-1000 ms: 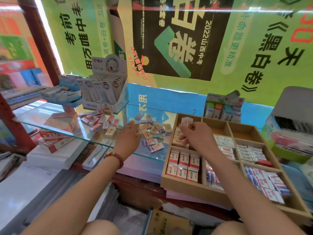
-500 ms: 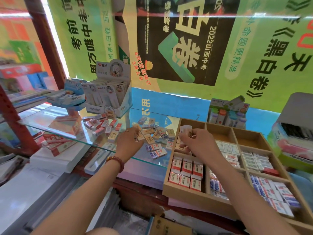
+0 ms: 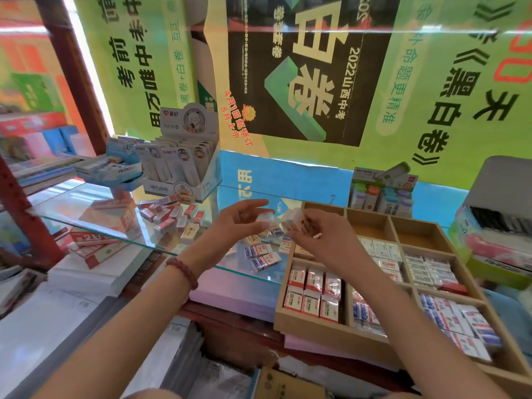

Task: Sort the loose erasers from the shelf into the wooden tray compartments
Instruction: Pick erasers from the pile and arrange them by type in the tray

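Holds both hands up side by side above the front part of the glass shelf (image 3: 72,197), just left of the wooden tray (image 3: 311,332). Pinches a printed eraser (image 3: 296,221) in the right hand (image 3: 319,237), grip clamped on it with curled fingertips, over the tray's back-left corner. Has a pale eraser (image 3: 263,218) in the left hand (image 3: 236,226), grip closed on it between the fingers, one finger stretched out straight above it. Too blurred there to tell more. Holds the two erasers close together in the air, neither one in a compartment nor on the shelf. Wears a red bead bracelet (image 3: 184,272) on the left wrist.

On the shelf, left of the hands: a loose heap (image 3: 169,214) of red-and-white erasers, with a cream one at its near edge. Below the hands, near the shelf's front edge: blue-striped erasers (image 3: 260,254), lying flat and loose.

In the tray's front-left compartment: red-and-white erasers (image 3: 311,292) in two neat rows. In the compartments farther right: white packs and blue-striped packs, laid flat.

Behind the heap, at the back of the shelf: an open display box (image 3: 181,168). Behind the tray: a box of capped bottles (image 3: 380,194).
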`<state>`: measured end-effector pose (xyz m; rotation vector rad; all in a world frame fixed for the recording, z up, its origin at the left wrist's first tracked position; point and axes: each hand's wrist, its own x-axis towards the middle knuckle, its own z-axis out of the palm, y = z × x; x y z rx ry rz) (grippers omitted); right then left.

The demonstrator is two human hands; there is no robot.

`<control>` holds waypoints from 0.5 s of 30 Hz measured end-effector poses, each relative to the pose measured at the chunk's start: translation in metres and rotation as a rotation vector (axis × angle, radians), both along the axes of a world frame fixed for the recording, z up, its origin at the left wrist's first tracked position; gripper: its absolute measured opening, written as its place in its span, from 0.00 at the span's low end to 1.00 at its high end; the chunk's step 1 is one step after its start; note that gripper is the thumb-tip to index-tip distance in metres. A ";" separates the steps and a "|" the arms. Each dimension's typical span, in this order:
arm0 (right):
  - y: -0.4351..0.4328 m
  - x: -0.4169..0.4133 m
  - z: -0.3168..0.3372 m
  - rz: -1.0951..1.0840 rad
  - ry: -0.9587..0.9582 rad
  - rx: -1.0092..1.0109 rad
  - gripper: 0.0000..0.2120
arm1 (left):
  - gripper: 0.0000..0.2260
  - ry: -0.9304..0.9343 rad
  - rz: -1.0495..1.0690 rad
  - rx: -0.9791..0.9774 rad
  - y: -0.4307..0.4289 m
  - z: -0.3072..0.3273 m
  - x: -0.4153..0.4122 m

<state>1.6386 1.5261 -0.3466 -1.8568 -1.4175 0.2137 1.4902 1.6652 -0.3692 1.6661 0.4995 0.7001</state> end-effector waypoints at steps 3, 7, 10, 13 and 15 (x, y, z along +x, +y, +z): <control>-0.005 0.001 0.010 0.082 0.036 0.138 0.06 | 0.21 0.000 -0.188 -0.053 -0.016 0.012 0.002; -0.018 0.002 0.023 0.192 0.041 0.116 0.12 | 0.27 -0.145 -0.290 -0.251 -0.028 0.020 0.006; -0.025 0.001 0.025 0.212 0.041 0.123 0.11 | 0.31 -0.171 -0.283 -0.334 -0.038 0.028 0.014; -0.029 0.005 0.024 0.198 0.081 0.129 0.12 | 0.32 -0.217 -0.247 -0.418 -0.047 0.029 0.024; -0.032 0.009 0.025 0.175 0.075 0.123 0.12 | 0.35 -0.240 -0.254 -0.447 -0.048 0.025 0.029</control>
